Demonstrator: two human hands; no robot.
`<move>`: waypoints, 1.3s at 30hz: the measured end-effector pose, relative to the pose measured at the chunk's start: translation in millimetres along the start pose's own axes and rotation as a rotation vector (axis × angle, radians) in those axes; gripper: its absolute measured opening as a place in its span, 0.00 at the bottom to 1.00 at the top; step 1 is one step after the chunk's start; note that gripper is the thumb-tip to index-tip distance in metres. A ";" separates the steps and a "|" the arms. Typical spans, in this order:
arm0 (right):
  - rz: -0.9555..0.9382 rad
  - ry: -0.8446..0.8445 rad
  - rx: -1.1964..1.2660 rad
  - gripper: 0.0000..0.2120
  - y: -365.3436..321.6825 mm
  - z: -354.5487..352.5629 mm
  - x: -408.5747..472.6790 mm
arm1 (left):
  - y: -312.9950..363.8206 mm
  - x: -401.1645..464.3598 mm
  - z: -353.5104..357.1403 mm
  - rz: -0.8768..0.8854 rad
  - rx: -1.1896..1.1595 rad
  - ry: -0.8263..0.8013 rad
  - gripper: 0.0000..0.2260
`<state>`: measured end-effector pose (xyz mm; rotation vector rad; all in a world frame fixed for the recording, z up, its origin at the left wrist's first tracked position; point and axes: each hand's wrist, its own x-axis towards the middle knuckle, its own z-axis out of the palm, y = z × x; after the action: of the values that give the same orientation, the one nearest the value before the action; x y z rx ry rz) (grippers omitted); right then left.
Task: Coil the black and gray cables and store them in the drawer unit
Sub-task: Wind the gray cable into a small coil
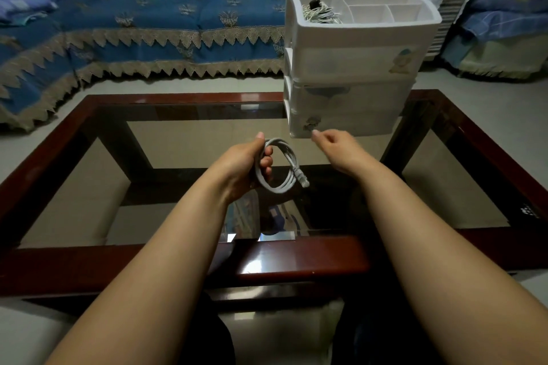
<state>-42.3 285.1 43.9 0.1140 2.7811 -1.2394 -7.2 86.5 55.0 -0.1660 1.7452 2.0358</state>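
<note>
My left hand (247, 164) grips a coiled gray cable (286, 170) above the glass table, its plug end hanging at the lower right of the loop. My right hand (338, 148) reaches to the bottom drawer (350, 124) of the white drawer unit (355, 38), fingertips touching the drawer's lower left front; whether it grips anything is unclear. The unit stands on the table's far right. Its open top tray holds a pale coiled cable with a dark plug (318, 10) in the left compartment. No black cable shows elsewhere.
The glass-topped table has a dark red wooden frame (296, 258). A blue sofa with lace trim (133, 35) runs behind it. The tray's other compartments (382, 3) hold nothing. Bedding lies at the far right (504, 24).
</note>
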 end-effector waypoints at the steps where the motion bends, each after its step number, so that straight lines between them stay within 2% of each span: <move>1: 0.039 0.126 -0.073 0.15 11.0 -1.9 11.5 | -0.2 0.5 0.6 -0.007 0.036 -0.017 0.18; 2: 0.085 0.191 -0.147 0.16 21.9 -2.6 20.8 | -0.3 0.1 0.6 -0.015 0.067 -0.031 0.18; 3: 0.146 0.182 -0.219 0.22 30.2 -3.0 25.7 | 0.0 -0.7 1.3 -0.027 0.095 -0.035 0.17; 5: 0.258 0.072 -0.317 0.32 38.4 1.1 28.7 | 0.8 -2.0 0.4 -0.034 0.166 -0.016 0.16; 7: 0.308 -0.018 -0.436 0.34 37.1 7.4 25.2 | 0.1 -1.2 -1.3 -0.009 0.255 0.018 0.16; 9: 0.329 -0.067 -0.558 0.31 32.1 13.2 21.0 | -0.6 0.1 -3.6 0.009 0.350 0.045 0.16; 12: 0.316 -0.063 -0.649 0.20 24.2 19.4 15.9 | -0.1 -1.2 -3.5 0.014 0.497 0.077 0.15; 14: 0.300 -0.094 -0.700 0.14 14.7 23.9 9.6 | -0.2 0.0 -3.6 0.006 0.531 0.078 0.14; 16: 0.280 -0.127 -0.735 0.13 8.5 29.8 6.2 | -1.2 2.5 -4.3 0.006 0.494 0.074 0.12; 18: 0.241 -0.080 -0.717 0.14 9.3 32.9 7.2 | -1.5 4.2 -3.8 0.017 0.425 0.070 0.12; 20: 0.222 0.077 -0.622 0.16 18.3 29.3 12.5 | -1.6 3.0 -1.1 0.028 0.395 0.073 0.11; 23: 0.388 0.278 -0.386 0.24 41.4 17.0 23.6 | -0.7 1.3 4.7 0.027 0.369 0.120 0.12; 25: 0.466 0.324 -0.372 0.28 52.3 12.0 29.8 | -0.9 2.8 6.9 0.023 0.327 0.161 0.13; 26: 0.469 0.329 -0.404 0.28 55.1 12.1 33.2 | -1.3 3.9 7.0 0.023 0.316 0.174 0.13; 28: 0.450 0.295 -0.444 0.21 56.1 14.7 38.6 | -1.6 4.7 6.9 0.032 0.322 0.176 0.13; 32: 0.398 0.126 -0.511 0.05 43.7 21.4 37.4 | -0.5 5.8 1.4 0.064 0.360 0.179 0.14; 35: 0.349 0.054 -0.473 0.05 31.7 23.1 33.0 | -0.9 6.8 -1.0 0.067 0.315 0.151 0.13; 39: 0.107 0.026 -0.116 0.11 -5.5 17.0 17.6 | -1.3 6.5 0.6 0.069 0.280 0.148 0.13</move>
<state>-59.4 269.3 34.6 0.2683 2.8195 -1.0580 -12.3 88.8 51.5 -0.1740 2.1329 1.8401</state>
